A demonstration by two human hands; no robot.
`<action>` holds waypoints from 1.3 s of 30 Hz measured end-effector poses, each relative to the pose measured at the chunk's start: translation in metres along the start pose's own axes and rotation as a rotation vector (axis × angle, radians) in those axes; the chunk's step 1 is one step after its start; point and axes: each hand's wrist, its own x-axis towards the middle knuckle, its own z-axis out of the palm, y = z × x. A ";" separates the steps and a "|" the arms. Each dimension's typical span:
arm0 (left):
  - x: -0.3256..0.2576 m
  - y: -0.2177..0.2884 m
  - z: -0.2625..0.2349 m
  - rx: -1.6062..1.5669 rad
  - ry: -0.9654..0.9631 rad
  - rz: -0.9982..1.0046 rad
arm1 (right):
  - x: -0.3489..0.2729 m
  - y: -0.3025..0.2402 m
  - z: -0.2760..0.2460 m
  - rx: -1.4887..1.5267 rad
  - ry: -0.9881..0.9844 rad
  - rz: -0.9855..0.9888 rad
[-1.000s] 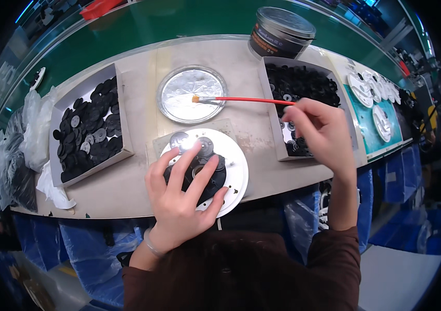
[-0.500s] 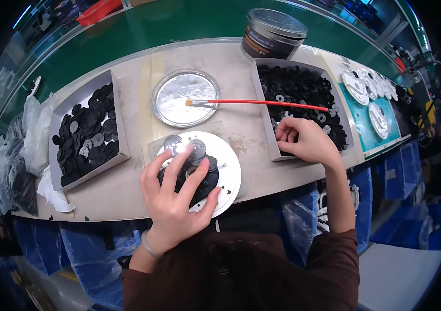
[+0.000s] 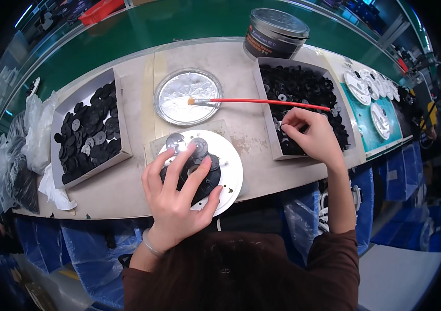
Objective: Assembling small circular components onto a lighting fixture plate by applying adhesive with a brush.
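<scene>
White plate: near table edge. Left hand: fingers apart upon it. Right hand: fingers curled over right box; cannot tell if clamped. Bare table between plate, box.

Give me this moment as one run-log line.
left hand: spread over gears on white disc | right hand: curled over right parts box, hold unclear | red-handled brush: resting across silver dish and box
</scene>
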 end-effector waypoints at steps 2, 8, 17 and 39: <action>0.000 0.000 0.000 -0.002 -0.002 0.003 | -0.002 0.003 -0.002 0.027 0.031 -0.021; 0.001 0.001 0.000 -0.001 -0.006 0.004 | -0.009 0.000 -0.014 0.339 0.084 -0.026; 0.001 0.000 -0.001 0.011 -0.004 -0.002 | -0.003 -0.052 0.001 0.769 -0.243 0.001; 0.001 -0.006 -0.002 -0.016 -0.041 0.002 | 0.084 -0.086 0.043 0.283 -1.078 0.161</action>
